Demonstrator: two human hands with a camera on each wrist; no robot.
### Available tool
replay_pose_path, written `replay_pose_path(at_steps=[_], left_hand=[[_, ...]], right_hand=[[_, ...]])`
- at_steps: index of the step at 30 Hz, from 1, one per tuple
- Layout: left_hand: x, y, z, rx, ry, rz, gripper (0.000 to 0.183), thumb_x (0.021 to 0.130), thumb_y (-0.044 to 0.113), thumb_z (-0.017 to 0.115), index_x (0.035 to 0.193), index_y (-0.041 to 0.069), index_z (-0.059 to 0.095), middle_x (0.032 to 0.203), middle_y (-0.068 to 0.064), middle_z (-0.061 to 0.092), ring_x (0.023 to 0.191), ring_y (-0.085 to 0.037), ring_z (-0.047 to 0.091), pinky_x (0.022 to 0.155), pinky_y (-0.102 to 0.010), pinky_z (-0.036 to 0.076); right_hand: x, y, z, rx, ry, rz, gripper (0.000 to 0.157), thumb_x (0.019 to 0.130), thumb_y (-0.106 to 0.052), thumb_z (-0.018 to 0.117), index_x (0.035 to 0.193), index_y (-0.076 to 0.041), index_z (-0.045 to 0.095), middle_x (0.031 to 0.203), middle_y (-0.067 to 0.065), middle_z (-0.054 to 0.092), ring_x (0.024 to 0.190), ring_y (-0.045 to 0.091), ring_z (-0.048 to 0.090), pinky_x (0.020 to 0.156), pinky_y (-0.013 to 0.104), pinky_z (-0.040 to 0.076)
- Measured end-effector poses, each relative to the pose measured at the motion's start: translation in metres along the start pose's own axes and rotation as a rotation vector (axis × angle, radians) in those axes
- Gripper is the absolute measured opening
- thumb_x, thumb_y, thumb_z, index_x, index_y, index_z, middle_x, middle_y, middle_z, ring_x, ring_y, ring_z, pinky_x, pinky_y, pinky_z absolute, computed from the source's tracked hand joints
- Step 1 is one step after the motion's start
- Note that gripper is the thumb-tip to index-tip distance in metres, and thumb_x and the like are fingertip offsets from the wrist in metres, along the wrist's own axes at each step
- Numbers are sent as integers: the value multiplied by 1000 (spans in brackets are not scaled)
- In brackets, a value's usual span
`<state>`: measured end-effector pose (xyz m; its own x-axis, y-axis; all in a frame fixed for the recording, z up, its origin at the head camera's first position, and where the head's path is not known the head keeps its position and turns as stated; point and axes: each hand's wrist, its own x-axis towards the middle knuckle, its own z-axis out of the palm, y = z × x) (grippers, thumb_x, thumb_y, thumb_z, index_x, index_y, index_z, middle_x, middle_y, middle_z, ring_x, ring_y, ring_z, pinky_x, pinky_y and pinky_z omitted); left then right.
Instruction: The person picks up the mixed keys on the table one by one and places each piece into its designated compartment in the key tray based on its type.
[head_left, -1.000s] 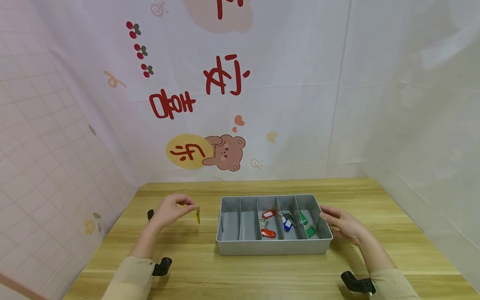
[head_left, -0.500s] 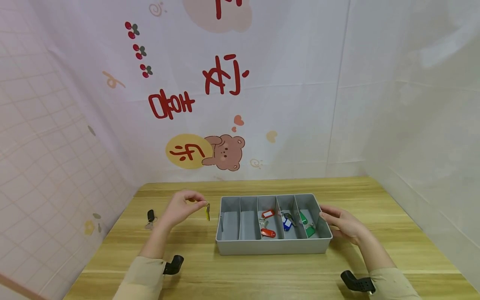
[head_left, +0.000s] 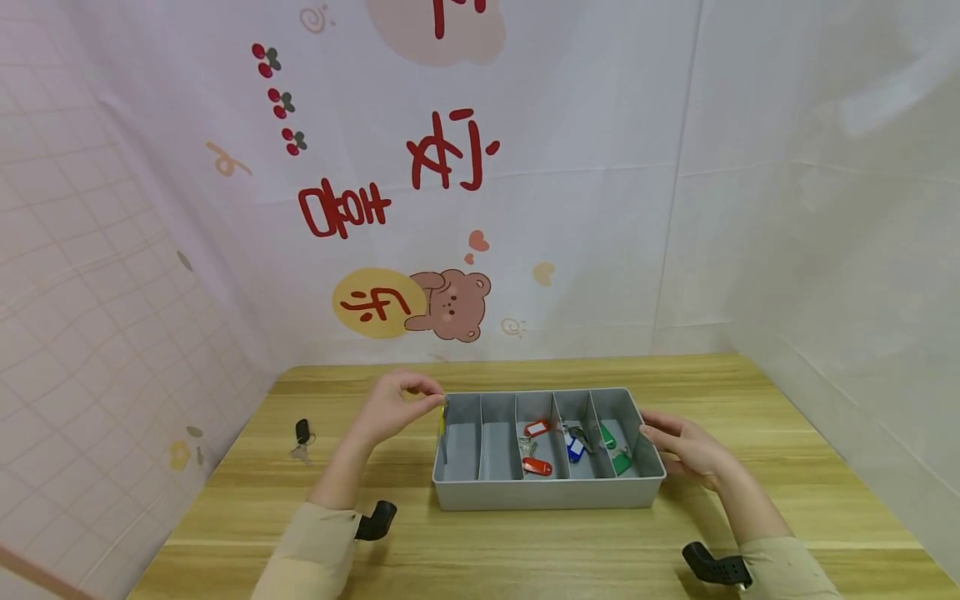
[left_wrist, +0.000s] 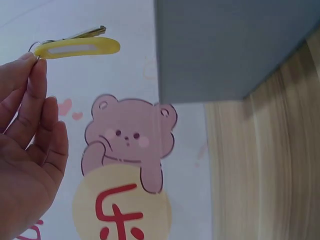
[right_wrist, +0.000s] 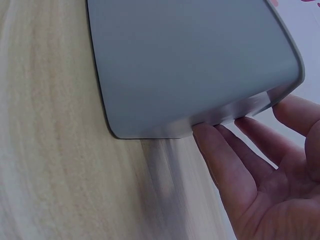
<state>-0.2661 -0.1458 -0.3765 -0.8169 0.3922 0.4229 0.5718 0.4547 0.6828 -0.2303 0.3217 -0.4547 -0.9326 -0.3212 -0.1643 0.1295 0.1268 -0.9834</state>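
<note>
My left hand (head_left: pixel 397 408) pinches the ring of a key with a yellow tag (left_wrist: pixel 77 47) between thumb and forefinger. In the head view the key hangs at the left rim of a grey divided box (head_left: pixel 547 494), above its leftmost compartment; whether it touches the wall I cannot tell. My right hand (head_left: pixel 693 450) rests its fingers against the box's right end, thumb at the rim. Inside the box, red-tagged keys (head_left: pixel 537 467) lie in the middle compartment, blue-tagged keys (head_left: pixel 575 450) to their right, and green tags (head_left: pixel 620 461) in the rightmost one.
A key with a black tag (head_left: pixel 302 432) lies on the wooden table (head_left: pixel 570 550) left of the box. A printed white cloth (head_left: pixel 585 208) hangs behind the table and along its sides. Thin dividers (head_left: pixel 480 437) split the box.
My left hand has moved right and slightly up with the yellow-tagged key, from the table's left side to the box's left rim. The black-tagged key has come into full view. The right hand stays put.
</note>
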Motion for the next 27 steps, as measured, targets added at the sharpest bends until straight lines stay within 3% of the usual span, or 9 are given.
replay_pose_path(at_steps=[4,9,14,23,27], left_hand=[[6,5,7,18,-19,23,8,89,18,77,89,10,77,86,10,69,88,-15,61,85,-44,49],[14,13,14,10,-45,43,7,88,17,77,88,11,77,83,9,69,86,-15,61,85,-50,49],[20,19,21,19,-69,57,8,88,17,77,87,10,77,83,9,68,86,-15,60,84,-49,50],[27,32,30,24,-128,5,5,89,15,75,88,11,77,83,8,70,84,-13,58,81,-41,51],[31,36,32,20,-156,-19,5,89,14,75,87,10,77,80,8,69,78,-13,58,74,-35,50]], right_hand=[[0,0,0,3,8,10,69,106,-22,50,152,12,13,153,35,22,119,25,55,91,44,52],[0,-1,0,6,10,13,69,106,-22,50,152,12,12,153,35,22,118,23,56,92,44,52],[0,-1,1,7,3,8,69,106,-22,50,152,12,12,153,36,22,117,23,56,91,44,52],[-1,-1,0,8,17,18,69,105,-22,51,153,11,13,153,34,24,117,21,55,91,42,52],[-1,-1,0,4,11,12,69,105,-22,51,153,12,13,152,33,28,117,19,56,92,42,52]])
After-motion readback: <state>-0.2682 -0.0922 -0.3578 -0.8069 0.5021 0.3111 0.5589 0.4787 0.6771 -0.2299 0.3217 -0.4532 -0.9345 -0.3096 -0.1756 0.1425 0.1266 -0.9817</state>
